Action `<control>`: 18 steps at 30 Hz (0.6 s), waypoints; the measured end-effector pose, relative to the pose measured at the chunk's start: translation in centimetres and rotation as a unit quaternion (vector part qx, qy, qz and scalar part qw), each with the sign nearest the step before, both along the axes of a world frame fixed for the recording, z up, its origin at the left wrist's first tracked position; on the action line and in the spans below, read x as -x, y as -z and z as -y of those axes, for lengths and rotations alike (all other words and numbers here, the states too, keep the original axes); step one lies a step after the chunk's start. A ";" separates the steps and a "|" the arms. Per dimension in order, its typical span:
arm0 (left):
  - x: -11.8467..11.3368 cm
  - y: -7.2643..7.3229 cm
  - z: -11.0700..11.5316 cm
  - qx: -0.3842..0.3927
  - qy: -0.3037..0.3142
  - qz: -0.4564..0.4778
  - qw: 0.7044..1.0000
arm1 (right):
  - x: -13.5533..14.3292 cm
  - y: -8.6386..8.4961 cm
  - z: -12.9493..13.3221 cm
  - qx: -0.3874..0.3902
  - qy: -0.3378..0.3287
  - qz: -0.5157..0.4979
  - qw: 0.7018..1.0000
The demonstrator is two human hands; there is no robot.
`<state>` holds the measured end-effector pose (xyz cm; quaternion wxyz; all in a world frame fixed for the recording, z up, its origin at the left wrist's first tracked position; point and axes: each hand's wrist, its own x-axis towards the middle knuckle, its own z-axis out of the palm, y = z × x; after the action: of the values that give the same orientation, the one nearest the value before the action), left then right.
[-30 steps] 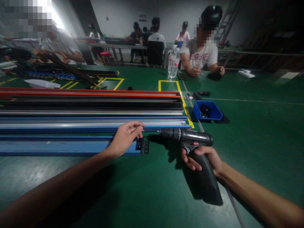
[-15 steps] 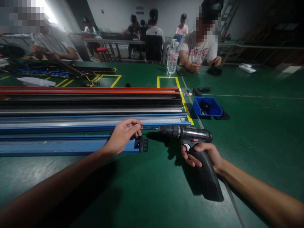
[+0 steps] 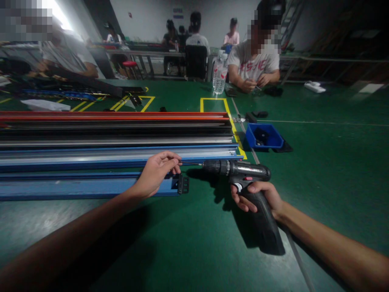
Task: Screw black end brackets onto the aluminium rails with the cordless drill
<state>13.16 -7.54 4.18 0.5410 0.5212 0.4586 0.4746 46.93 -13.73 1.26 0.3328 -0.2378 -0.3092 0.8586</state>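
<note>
A: What occupies the left?
B: A blue rail (image 3: pixel 91 188), flat on the green table (image 3: pixel 194 247); over its right end, the left hand (image 3: pixel 158 173) pinches the tip of a slender bit (image 3: pixel 192 164).
A: And rightward?
B: The bit enters a black drill (image 3: pixel 246 170), its handle wrapped by the right hand (image 3: pixel 270 196); a blue bin (image 3: pixel 275 142) stands beyond.

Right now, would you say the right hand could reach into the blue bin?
Probably not: although the blue bin is open on top, the right hand is wrapped around the black drill.
</note>
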 end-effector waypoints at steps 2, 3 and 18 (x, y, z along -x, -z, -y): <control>0.0 -0.1 0.0 0.003 0.000 0.001 1.000 | -0.1 0.1 0.0 0.003 0.001 0.007 1.000; -0.1 -0.1 0.0 0.003 0.001 0.000 1.000 | -0.1 0.1 0.0 0.004 0.002 0.009 1.000; 0.1 0.1 0.1 -0.015 0.001 -0.029 0.999 | 0.0 0.3 0.0 0.003 0.010 -0.006 1.000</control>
<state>13.05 -7.65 4.06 0.5197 0.5433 0.4667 0.4657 46.97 -13.71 0.98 0.3421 -0.2368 -0.3021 0.8577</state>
